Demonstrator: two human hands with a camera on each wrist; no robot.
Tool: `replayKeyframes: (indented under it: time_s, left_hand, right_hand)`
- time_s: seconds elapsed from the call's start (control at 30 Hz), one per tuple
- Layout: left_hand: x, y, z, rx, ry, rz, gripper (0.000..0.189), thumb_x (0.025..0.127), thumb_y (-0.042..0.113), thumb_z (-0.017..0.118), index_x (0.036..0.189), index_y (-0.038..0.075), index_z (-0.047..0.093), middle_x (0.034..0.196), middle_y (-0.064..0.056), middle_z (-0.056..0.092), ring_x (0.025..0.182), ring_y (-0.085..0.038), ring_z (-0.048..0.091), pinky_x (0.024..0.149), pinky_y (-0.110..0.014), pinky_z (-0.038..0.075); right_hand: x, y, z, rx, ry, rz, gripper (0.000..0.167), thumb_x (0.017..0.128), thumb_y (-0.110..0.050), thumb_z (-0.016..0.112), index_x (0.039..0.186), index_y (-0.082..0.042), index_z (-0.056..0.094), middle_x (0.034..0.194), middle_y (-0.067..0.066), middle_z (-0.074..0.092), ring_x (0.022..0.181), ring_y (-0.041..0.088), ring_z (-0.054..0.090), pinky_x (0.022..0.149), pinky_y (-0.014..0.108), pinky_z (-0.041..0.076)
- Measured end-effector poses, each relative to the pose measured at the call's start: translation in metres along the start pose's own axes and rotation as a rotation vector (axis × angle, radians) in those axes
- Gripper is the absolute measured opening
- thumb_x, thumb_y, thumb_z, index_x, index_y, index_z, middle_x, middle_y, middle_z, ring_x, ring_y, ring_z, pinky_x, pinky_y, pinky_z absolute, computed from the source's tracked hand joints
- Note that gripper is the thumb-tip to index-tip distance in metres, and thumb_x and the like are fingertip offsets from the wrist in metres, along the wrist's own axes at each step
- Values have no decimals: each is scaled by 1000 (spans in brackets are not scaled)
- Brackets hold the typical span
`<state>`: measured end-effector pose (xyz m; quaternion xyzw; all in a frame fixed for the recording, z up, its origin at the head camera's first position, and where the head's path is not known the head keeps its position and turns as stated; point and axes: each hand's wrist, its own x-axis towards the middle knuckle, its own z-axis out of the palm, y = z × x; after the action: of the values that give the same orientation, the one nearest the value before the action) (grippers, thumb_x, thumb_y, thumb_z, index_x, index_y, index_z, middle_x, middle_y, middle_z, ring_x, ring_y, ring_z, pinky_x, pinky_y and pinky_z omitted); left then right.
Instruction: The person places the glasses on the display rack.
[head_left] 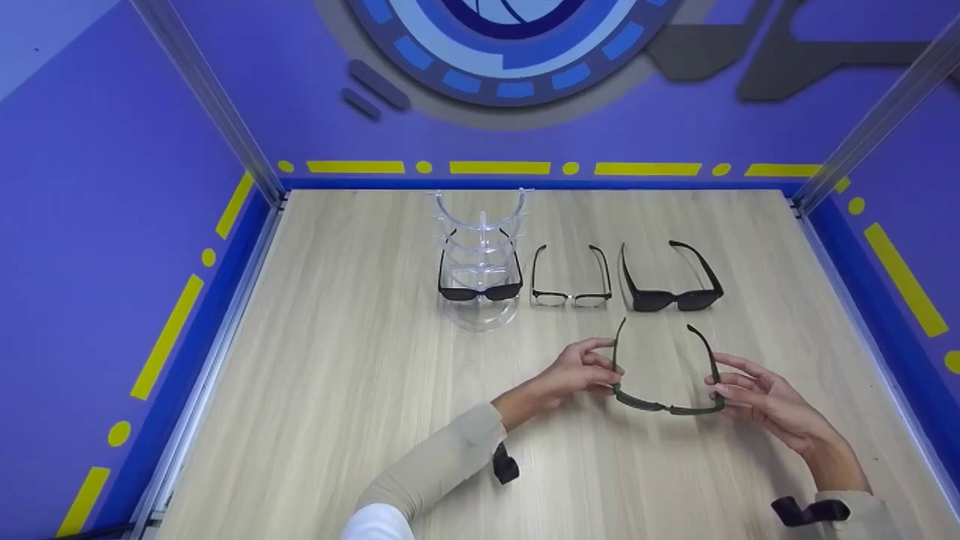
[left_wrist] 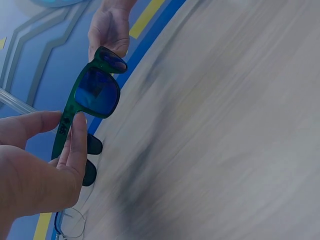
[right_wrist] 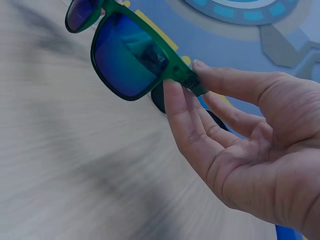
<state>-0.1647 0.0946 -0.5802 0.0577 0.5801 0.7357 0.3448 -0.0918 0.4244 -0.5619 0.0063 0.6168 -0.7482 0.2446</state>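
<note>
Green-framed sunglasses with blue-green mirrored lenses are held up above the table, temples unfolded and pointing away from me. My left hand pinches the left temple near its hinge. On the other side, my right hand pinches the right temple close to the frame front. Both wrist views show thumb and fingers on either side of a temple, with the mirrored lens large in the right wrist view. The left wrist view has the sunglasses stretching between the two hands.
A clear display stand bears dark sunglasses on a low tier. To its right lie clear-lens eyeglasses, then black sunglasses, all unfolded on the wood-grain table. Blue panels wall the back and sides.
</note>
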Motion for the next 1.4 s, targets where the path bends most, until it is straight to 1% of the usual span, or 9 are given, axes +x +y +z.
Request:
replayKeyframes:
  time_s: [0.07,0.23,0.4,0.57,0.7,0.93,1.1,1.27,1.4]
  left_hand:
    - [-2,1,-2,-2,0,-1,66,87,-14,67,148,-1,47,110,-24,73,88,-17,73,93,-46,61]
    - [-7,3,-10,0,-5,-16,66,87,-12,68,149,0,46,109,-19,74,93,-20,74,91,-42,63]
    - [-13,5,-20,-14,-3,-15,66,88,-12,68,149,-1,45,105,-15,75,82,-12,70,85,-38,64]
    - [-20,5,-31,-20,7,-12,68,88,-12,68,150,-1,44,108,-19,74,82,-11,70,83,-37,65]
    - [-26,5,-41,-18,22,-8,68,88,-11,68,151,-1,43,109,-19,74,87,-14,71,83,-36,65]
    - [-40,5,-59,-25,39,3,69,88,-9,68,151,-1,42,105,-10,75,92,-17,72,85,-37,64]
    - [-51,2,-72,-34,53,-5,71,88,-8,69,152,-1,41,104,-7,75,98,-22,73,87,-38,64]
    - [-60,3,-80,-30,55,-7,71,88,-6,70,152,-1,40,103,-5,74,100,-24,73,89,-39,63]
    - [-66,5,-87,-22,60,-3,71,88,-6,70,152,-2,40,104,-6,75,98,-20,72,88,-39,64]
  right_hand:
    - [2,0,3,12,-8,-5,52,104,4,49,142,-30,55,120,-3,73,102,6,70,86,28,62]
    - [6,0,9,14,-6,2,51,103,4,50,141,-30,56,119,-3,72,102,6,70,85,27,62]
    - [13,0,17,-33,9,12,50,103,1,53,141,-32,55,117,-7,72,101,4,70,87,29,62]
    - [21,0,24,-73,6,12,49,103,-1,55,142,-31,54,118,-8,72,102,4,69,90,29,61]
    - [28,0,31,-66,-26,12,51,103,-1,55,147,-27,51,122,-6,72,108,6,69,92,28,60]
    - [41,-1,44,-84,-45,39,55,102,-3,58,153,-22,45,126,-2,70,115,10,69,99,32,59]
    - [50,3,54,-76,-104,32,60,102,-1,57,157,-16,39,127,0,69,114,10,69,101,34,58]
    - [56,6,60,-62,-165,7,61,101,3,55,157,-14,37,126,0,69,110,8,69,101,34,58]
    - [61,7,67,-78,-175,2,63,101,2,56,158,-12,33,126,1,68,109,8,69,101,34,58]
